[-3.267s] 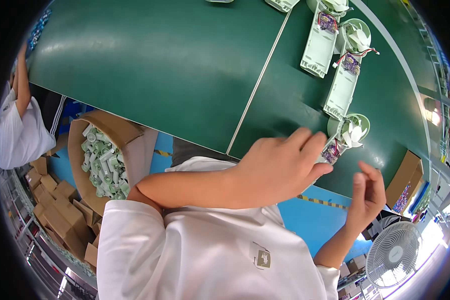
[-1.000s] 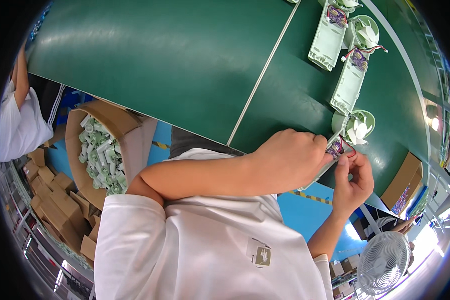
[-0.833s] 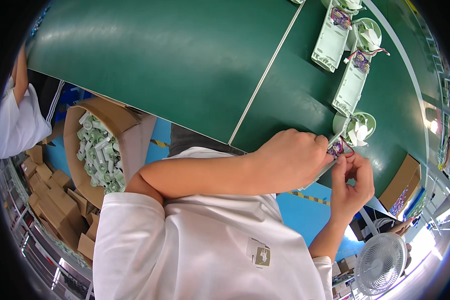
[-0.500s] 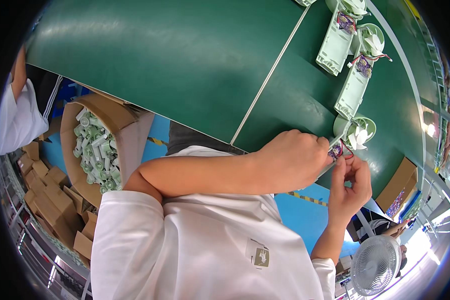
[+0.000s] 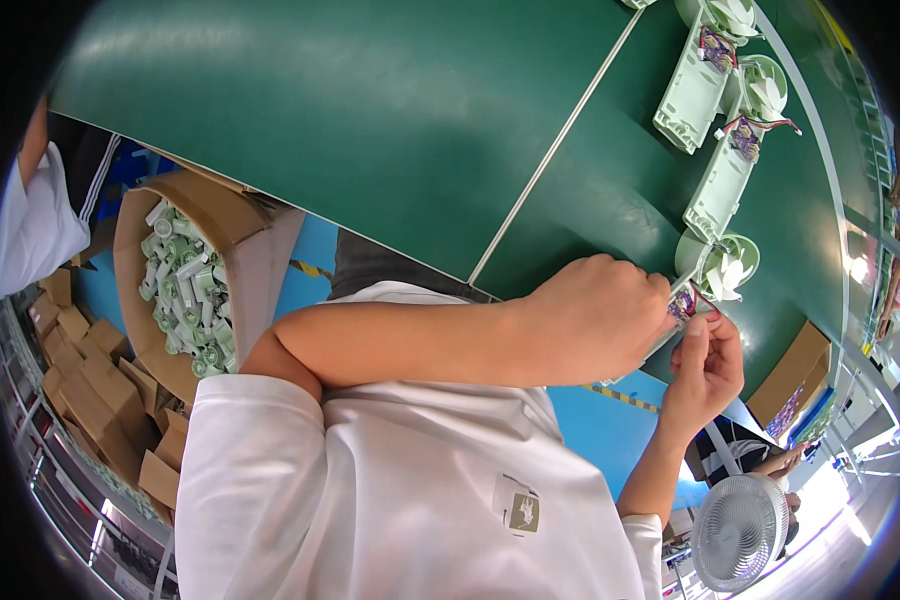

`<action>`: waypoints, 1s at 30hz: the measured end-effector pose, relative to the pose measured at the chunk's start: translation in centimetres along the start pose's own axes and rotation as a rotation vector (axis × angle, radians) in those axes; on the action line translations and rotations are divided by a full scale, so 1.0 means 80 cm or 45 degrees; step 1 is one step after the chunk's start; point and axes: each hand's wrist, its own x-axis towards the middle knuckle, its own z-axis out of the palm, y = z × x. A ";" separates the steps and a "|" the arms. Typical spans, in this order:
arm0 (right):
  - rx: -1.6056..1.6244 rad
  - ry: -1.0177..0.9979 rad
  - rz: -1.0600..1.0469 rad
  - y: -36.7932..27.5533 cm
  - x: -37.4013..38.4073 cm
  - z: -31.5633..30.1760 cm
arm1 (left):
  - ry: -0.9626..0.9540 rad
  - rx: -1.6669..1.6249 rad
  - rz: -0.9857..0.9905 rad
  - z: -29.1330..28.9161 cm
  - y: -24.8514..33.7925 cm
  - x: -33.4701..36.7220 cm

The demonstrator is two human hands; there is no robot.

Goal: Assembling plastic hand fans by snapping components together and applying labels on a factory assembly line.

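Observation:
At the table's near edge, a pale green handheld fan half-shell (image 5: 688,252) has white blades and a small purple circuit board (image 5: 681,304). My left hand (image 5: 602,312) is closed over its handle part, which is mostly hidden beneath the fingers. My right hand (image 5: 708,368) is closed in a pinch beside the board, with the fingertips on a thin red wire (image 5: 703,298). Beyond lie two similar half-shells, one nearer (image 5: 720,190) and one farther (image 5: 692,95), each with a board, wires and blades.
The green table (image 5: 350,130) has a pale seam (image 5: 555,150) across it. A cardboard box (image 5: 260,235) of pale green parts stands at left, near flattened cartons (image 5: 105,395) and a person in white (image 5: 45,225). At right are a small open carton (image 5: 792,375) and a pedestal fan (image 5: 740,530).
The half-shells appear slightly farther right in view. My right fingertips still pinch near the board, curled a little closer together; my left hand keeps its hold.

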 end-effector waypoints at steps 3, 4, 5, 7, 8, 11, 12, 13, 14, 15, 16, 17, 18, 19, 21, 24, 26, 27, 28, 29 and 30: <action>-0.132 0.101 -0.170 0.017 -0.003 0.004 | -0.020 -0.028 -0.034 -0.001 0.001 0.001; -0.223 0.130 -0.333 0.022 -0.003 0.005 | -0.033 -0.020 -0.039 -0.001 0.001 0.001; -0.314 0.159 -0.496 0.024 -0.003 0.006 | -0.046 -0.013 -0.044 -0.001 0.001 0.002; -0.389 0.137 -0.551 0.024 -0.001 0.004 | -0.057 -0.007 -0.053 0.000 0.002 0.002; -0.464 0.120 -0.605 0.023 0.000 0.002 | -0.070 -0.001 -0.057 0.001 0.002 0.002; -0.165 -0.028 -0.162 0.003 0.000 -0.007 | -0.062 0.004 -0.035 0.000 0.000 0.003; -0.159 -0.022 -0.164 0.000 0.000 -0.007 | -0.065 0.010 -0.029 0.000 0.001 0.003; -0.066 -0.024 -0.036 -0.003 0.000 -0.006 | -0.069 0.014 -0.018 -0.001 0.001 0.003; 0.026 -0.028 0.092 -0.006 0.000 -0.005 | -0.072 0.017 -0.007 -0.001 0.002 0.003; 0.025 -0.026 0.093 -0.010 0.002 -0.004 | -0.074 0.015 -0.005 -0.002 0.002 0.003; 0.042 -0.049 0.184 -0.015 0.005 -0.003 | -0.084 -0.004 -0.017 -0.004 0.001 0.003; 0.060 -0.072 0.275 -0.018 0.006 -0.003 | -0.095 -0.022 -0.029 -0.005 0.001 0.003; 0.062 -0.069 0.276 -0.020 0.007 -0.004 | -0.097 -0.021 -0.027 -0.006 0.001 0.003; 0.107 -0.138 0.349 -0.020 0.008 -0.007 | -0.133 -0.016 -0.050 -0.007 0.001 0.003; 0.159 -0.197 0.421 -0.019 0.009 -0.009 | -0.176 -0.008 -0.064 -0.008 0.000 0.003; 0.192 -0.245 0.425 -0.015 0.006 -0.003 | -0.127 0.046 -0.010 -0.008 -0.003 -0.002; 0.274 -0.174 0.372 -0.012 0.001 0.010 | -0.013 0.007 -0.035 -0.007 -0.003 -0.005; 0.298 -0.144 0.363 -0.017 0.003 0.013 | -0.037 0.024 -0.008 -0.008 -0.004 -0.006; 0.273 -0.136 0.405 -0.020 0.006 0.016 | -0.068 0.001 -0.074 -0.008 -0.008 -0.004; 0.255 -0.126 0.448 -0.024 0.010 0.018 | -0.103 -0.015 -0.139 -0.012 -0.009 -0.001; 0.244 -0.229 0.440 -0.024 0.017 0.002 | 0.020 0.041 -0.135 -0.020 0.007 0.001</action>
